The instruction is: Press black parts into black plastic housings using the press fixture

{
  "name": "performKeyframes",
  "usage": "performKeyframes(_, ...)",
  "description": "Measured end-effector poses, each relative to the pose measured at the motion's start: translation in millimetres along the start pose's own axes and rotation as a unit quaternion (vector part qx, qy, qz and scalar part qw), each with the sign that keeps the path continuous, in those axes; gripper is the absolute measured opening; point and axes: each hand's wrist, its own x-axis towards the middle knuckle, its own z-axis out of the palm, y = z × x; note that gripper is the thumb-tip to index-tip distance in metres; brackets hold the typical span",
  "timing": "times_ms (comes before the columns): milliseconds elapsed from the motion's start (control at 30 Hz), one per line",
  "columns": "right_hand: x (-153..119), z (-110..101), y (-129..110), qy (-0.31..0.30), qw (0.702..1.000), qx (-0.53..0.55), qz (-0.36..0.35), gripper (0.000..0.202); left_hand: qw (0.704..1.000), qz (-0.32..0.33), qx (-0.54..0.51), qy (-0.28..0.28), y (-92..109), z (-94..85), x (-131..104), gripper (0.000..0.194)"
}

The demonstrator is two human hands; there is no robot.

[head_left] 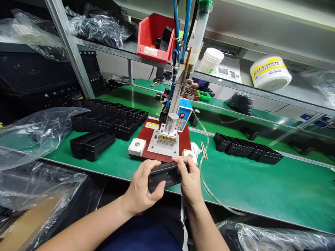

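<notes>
A worker's view over a green bench (261, 184), with an upright press (171, 123) on a red base plate (186, 141) standing near the middle. The work appears to be partway through a batch: one piece is in the hands, and many similar ones sit on either side of the press. To the left of the press, black trough-shaped parts (112, 122) lie packed in rows, with a separate pair (91, 144) nearer the worker. To the right of the press, a shorter row (246, 148) leans together in a slanting line. Which group is finished and which is waiting cannot be told, nor whether anything remains to be done to the piece in hand.

That piece, a long black housing (166, 176), is off the press, held just in front of its base plate on the worker's side. It lies between the two hands, hollow face towards the viewer, right end tilted slightly higher, with a small round hole showing inside. The left hand (141, 186) grips the left end, thumb against the lower edge and fingers along the top. The right hand (191, 181) grasps the right end, its fingers curled over the upper edge
</notes>
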Motion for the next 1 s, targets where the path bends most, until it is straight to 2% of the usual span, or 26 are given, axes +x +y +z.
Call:
performKeyframes(100, 0, 2, 12, 0.022, 0.998, 0.045, 0.029, 0.035, 1.0, -0.018, -0.004, -0.015, 0, 0.7, 0, 0.034)
performKeyframes(200, 2, 3, 17, 0.014, 0.997, 0.062, 0.047, 0.038, 0.998, -0.049, -0.006, -0.03, 0, 0.6, -1, 0.032)
performKeyframes(267, 4, 2, 13, -0.003, 0.998, 0.046, 0.046, 0.035, 0.998, -0.055, -0.002, -0.031, 0, 0.3, -1, 0.032)
performKeyframes(433, 4, 0, -3, -0.032, 0.999, 0.016, 0.037, 0.03, 0.999, -0.026, 0.019, -0.023, 0, -0.1, -3, 0.034)
performKeyframes(567, 2, 1, 0, -0.032, 0.999, 0.012, 0.037, 0.029, 0.999, -0.03, 0.001, -0.03, -1, -1.4, -3, 0.034)
performKeyframes(667, 1, 3, 6, 0.0, 0.996, 0.073, 0.051, 0.033, 0.997, -0.054, -0.032, -0.041, -2, -3.3, -2, 0.036)
performKeyframes(767, 1, 3, 6, 0.023, 0.984, 0.154, 0.088, 0.038, 0.989, -0.114, -0.077, -0.055, -5, -5.2, -2, 0.037)
performKeyframes(900, 1, 1, 4, 0.0, 0.974, 0.197, 0.114, 0.051, 0.95, -0.243, -0.189, -0.049, -10, -6.0, -2, 0.035)
performKeyframes(1000, -2, 1, 4, -0.022, 0.962, 0.243, 0.126, 0.05, 0.879, -0.349, -0.324, -0.029, -12, -5.6, 0, 0.038)
